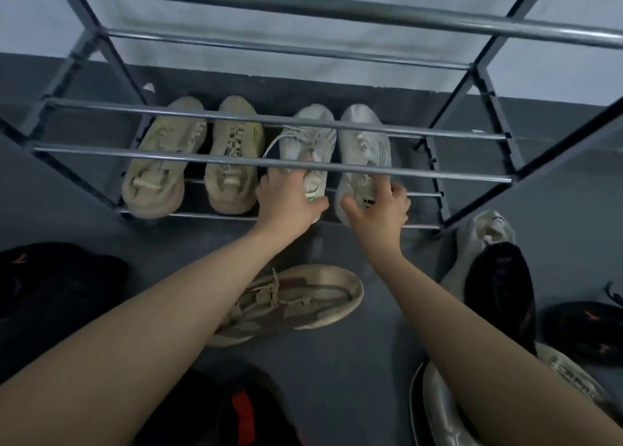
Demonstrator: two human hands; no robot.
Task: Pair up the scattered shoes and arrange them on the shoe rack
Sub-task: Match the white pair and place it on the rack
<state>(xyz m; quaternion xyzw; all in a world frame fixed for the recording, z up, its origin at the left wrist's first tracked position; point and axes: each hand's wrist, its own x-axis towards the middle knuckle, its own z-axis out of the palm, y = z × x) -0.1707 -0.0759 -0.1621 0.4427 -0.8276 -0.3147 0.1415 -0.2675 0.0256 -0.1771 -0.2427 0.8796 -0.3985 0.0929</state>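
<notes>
Head view, left hand (pixel 286 199) fingers gripping white sneaker (pixel 308 142), right hand (pixel 381 209) fingers gripping grey sneaker (pixel 364 142)

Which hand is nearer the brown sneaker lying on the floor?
Left. The left hand is on a shoe just above the brown sneaker; the right hand is farther right.

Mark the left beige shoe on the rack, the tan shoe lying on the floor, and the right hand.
left beige shoe (pixel 161 162), head view, laces.
tan shoe (pixel 303 297), head view, side panel.
right hand (pixel 377 211), head view, back of hand.
</notes>
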